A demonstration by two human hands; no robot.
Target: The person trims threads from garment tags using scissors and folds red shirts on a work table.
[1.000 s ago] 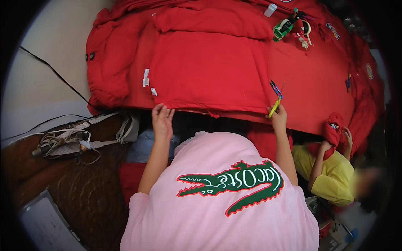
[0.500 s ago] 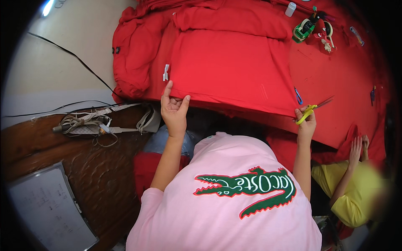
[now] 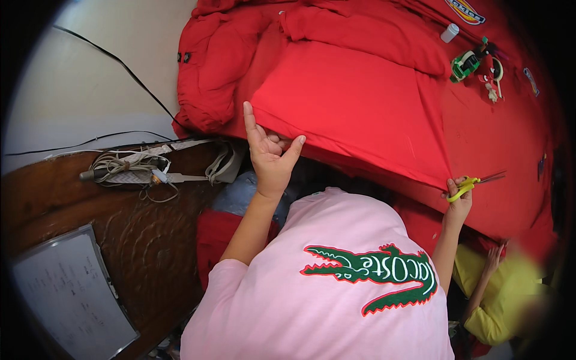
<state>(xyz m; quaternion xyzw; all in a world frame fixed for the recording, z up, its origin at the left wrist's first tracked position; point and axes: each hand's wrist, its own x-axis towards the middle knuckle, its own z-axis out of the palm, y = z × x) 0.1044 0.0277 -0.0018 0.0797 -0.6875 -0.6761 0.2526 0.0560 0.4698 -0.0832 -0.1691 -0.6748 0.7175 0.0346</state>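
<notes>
The left hand [image 3: 271, 157] is up at the near edge of the red fabric [image 3: 360, 114], thumb and forefinger spread wide apart while the middle fingers curl in against the folded hem; it touches the cloth from below, and whether it really pinches the edge I cannot tell. The right hand [image 3: 459, 201] is closed around the yellow handles of a pair of scissors [image 3: 474, 182], whose blades point off to the right, along the same fabric edge and just beside it. Both hands are well apart, one at each end of the folded panel.

The fabric lies spread over the bench [image 3: 72, 90], bunched into thick folds at the upper left, with its front fold hanging over the near side. On top of it, toward the far right corner, sit a small white bottle [image 3: 449, 32] and a green tape dispenser [image 3: 465, 65]. To the left, on a dark wooden surface [image 3: 138, 240], lies a tangle of grey straps and cords [image 3: 144, 171]. A whiteboard [image 3: 69, 294] rests at the lower left. Another person in a yellow sleeve [image 3: 504, 294] crouches at the lower right.
</notes>
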